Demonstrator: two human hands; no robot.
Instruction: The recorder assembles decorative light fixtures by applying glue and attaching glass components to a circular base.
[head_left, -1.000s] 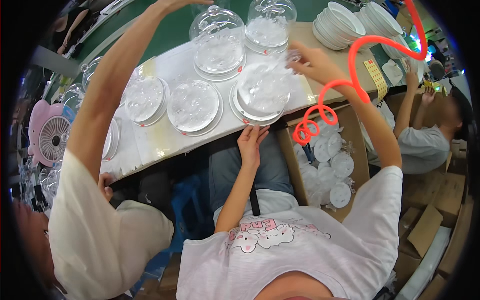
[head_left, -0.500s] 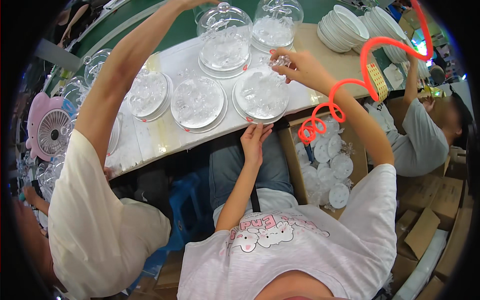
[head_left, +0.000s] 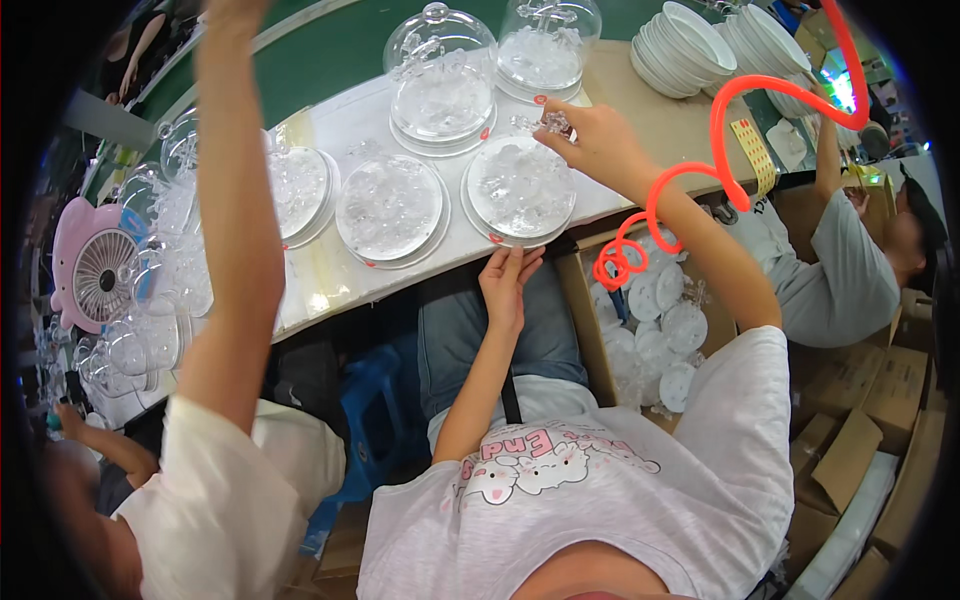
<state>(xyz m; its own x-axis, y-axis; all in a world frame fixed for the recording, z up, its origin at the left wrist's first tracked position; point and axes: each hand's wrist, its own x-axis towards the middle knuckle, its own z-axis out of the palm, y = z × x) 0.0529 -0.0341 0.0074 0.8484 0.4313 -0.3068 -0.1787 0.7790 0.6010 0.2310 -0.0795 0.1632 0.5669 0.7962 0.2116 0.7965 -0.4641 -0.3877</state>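
In front of me a round white base (head_left: 522,190) with a clear rim carries a heap of clear, frosted-looking plastic pieces. The fingertips of my left hand (head_left: 503,288) are closed at its front rim, near a small red tag. Above its far right side my right hand (head_left: 605,145) pinches a small clear faceted plastic piece (head_left: 553,123); its exact shape is unclear. To the left lies a similar filled base (head_left: 390,210). Behind stand two clear domes with knobs, one left (head_left: 440,70) and one right (head_left: 548,45), each over a filled base.
A co-worker's arm (head_left: 235,230) reaches across the table at left. A coiled red air hose (head_left: 735,150) hangs at right, over an open carton (head_left: 655,330) of clear discs. White plates (head_left: 680,55) are stacked at the back right. A pink fan (head_left: 95,265) stands far left.
My right hand has shifted slightly left with the clear piece, over the base. My left hand has stayed at the rim. The co-worker's arm has swung left, away from the left dome.
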